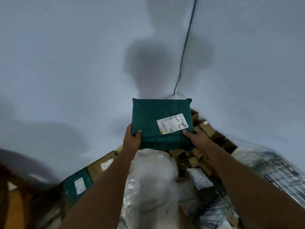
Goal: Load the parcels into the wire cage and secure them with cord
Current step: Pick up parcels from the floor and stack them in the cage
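Both hands [162,139] grip green parcel [160,123] before wall [66,63]

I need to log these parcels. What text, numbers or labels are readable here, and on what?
Handwritten black marks, roughly "1-2", uncertain: white label on the held green parcel.
That label's print and barcode: too small to read.
Labels on the second green parcel and the cardboard box: blurred.

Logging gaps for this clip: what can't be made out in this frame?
Head view only:
- White label on the dark green plastic mailer: print too small.
- Fingers of both hands, left and right: behind the mailer.
- Wire cage, cord: not identifiable.
- Brown cardboard boxes: blurred, partly covered by arms.
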